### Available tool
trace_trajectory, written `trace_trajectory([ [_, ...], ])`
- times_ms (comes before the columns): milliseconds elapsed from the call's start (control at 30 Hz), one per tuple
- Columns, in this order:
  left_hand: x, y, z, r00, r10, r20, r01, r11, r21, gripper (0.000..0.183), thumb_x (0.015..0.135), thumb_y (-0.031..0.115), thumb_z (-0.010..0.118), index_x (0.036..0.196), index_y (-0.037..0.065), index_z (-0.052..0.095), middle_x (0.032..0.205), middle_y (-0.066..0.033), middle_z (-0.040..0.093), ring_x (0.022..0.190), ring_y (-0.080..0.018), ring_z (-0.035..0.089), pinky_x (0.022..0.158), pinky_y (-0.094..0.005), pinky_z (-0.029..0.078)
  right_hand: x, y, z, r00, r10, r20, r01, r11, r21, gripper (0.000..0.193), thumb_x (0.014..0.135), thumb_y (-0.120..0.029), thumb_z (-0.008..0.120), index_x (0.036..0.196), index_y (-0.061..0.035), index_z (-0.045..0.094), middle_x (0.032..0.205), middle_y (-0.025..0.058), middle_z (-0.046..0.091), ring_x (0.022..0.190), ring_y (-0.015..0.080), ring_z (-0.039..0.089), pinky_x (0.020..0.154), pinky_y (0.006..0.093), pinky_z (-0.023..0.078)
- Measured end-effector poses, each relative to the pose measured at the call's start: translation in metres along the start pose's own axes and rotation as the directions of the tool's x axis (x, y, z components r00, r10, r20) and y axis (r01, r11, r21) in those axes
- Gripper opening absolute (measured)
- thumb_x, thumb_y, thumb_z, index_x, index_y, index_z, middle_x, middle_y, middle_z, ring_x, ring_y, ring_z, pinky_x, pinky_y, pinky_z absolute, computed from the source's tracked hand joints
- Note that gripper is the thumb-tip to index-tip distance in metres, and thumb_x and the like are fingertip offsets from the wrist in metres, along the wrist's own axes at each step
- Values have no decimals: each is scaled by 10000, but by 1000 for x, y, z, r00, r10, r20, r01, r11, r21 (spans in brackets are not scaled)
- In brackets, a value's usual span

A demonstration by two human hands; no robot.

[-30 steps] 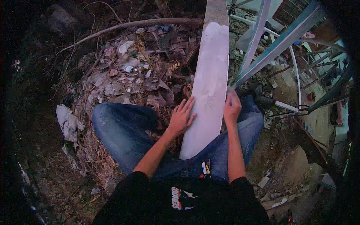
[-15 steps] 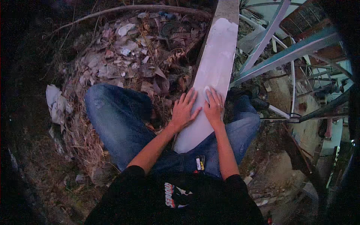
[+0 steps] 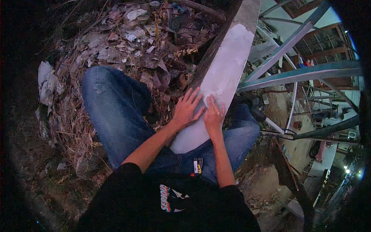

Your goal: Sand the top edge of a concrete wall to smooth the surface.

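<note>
Between my legs runs a long narrow ledge, like a wall top or beam, coated white over most of its length and bare grey at the far end. My left hand rests flat across its left edge, fingers spread and holding nothing. Beside it, my right hand presses down on the white surface, fingers together over a small white object mostly hidden under them; its kind cannot be made out. Rough whitish marks show on the coating just beyond the right fingertips.
Dry leaves and litter cover the ground at left, with a pale crumpled sheet. Pale beams slant off to the right of the ledge, above a lower yard. Small white and yellow items sit at my waist.
The whole view has tilted and shifted. My right hand has slid slightly nearer along the ledge, exposing whitish marks beyond its fingers. My left hand stays on the edge.
</note>
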State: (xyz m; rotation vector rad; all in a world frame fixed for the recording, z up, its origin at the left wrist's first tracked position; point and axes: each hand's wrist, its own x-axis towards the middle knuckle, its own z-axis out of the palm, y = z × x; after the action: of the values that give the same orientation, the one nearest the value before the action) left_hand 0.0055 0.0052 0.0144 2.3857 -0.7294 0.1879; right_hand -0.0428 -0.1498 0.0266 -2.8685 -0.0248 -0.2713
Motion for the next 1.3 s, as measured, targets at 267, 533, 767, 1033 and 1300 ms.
trace_trajectory([
  [267,-2,0,-1,999,-40,7,40,999,-26,573,842,323,677,1357,132,515,1460,-208,396,1363,-400,360,997,-490,420,-20,-15,-12,995,73,67,-71,997,-37,548,831,-36,569,1375,-62,510,1460,84,494,1315,248,497,1147,492,254],
  [533,-3,-3,-3,998,-10,-57,7,998,-67,563,794,193,673,1321,68,519,1419,-204,426,1317,-402,400,982,-490,433,-3,-6,5,998,-67,-2,67,998,17,528,848,-32,546,1374,-66,518,1447,76,514,1280,230,529,1136,495,273],
  [767,-10,-9,4,977,-163,-139,153,985,-82,429,794,91,611,1200,-23,533,1324,-206,481,1234,-395,460,971,-466,450,15,-9,13,990,-138,-34,140,988,62,513,860,-23,515,1372,-59,522,1405,87,552,1256,230,546,1142,497,277],
  [1033,-11,-12,14,972,-183,-149,166,979,-120,385,817,104,598,1176,-28,550,1283,-202,513,1186,-385,485,952,-475,454,16,-22,3,993,-117,-2,117,991,61,522,848,-32,559,1368,-54,521,1430,82,527,1308,242,505,1146,494,272],
  [1300,-13,-15,16,960,-215,-179,192,971,-141,346,843,132,580,1153,-20,556,1260,-194,524,1155,-378,504,928,-481,461,12,-29,7,999,-48,19,47,998,32,456,894,-83,536,1349,-46,538,1417,90,542,1294,241,524,1127,507,292],
])
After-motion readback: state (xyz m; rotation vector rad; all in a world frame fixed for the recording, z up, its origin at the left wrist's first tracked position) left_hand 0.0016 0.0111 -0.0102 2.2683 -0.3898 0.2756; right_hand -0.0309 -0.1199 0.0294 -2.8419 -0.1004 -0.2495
